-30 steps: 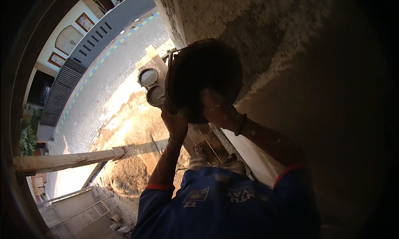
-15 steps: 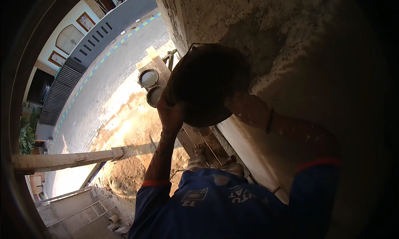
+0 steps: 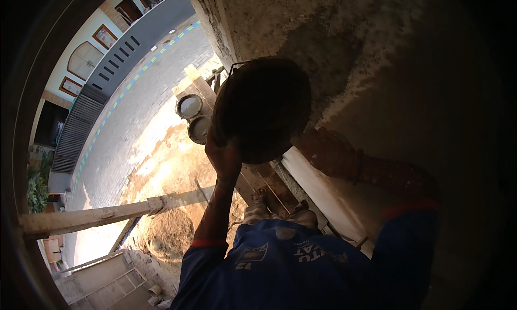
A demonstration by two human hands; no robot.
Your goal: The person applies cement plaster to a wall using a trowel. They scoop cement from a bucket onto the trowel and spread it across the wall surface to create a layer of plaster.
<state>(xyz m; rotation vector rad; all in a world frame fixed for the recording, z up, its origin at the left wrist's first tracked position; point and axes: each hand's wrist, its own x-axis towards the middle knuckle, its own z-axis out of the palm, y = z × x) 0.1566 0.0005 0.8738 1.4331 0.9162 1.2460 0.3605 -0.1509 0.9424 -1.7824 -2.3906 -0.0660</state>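
Note:
A dark round bucket (image 3: 264, 108) with a thin wire handle at its upper left is held up before the wall. My left hand (image 3: 223, 156) is closed on its lower left edge. Beside its lower right edge is my right hand (image 3: 326, 151), fingers curled in deep shadow. Whether it touches the bucket or grips something small, I cannot tell. The wall (image 3: 334, 57) behind has rough plaster with a darker patch. The bucket's inside is too dark to make out.
Two buckets (image 3: 189, 106) with grey contents stand on wooden planks (image 3: 200, 84) at the far end. I stand on planks beside the wall. A timber beam (image 3: 107, 213) crosses on the left, above a sand heap (image 3: 169, 234). Paving and a grey fence (image 3: 116, 62) lie beyond.
The bucket and my left hand have shifted slightly relative to the wall. My right hand has moved a little down from the bucket's edge. The whole view has turned slightly.

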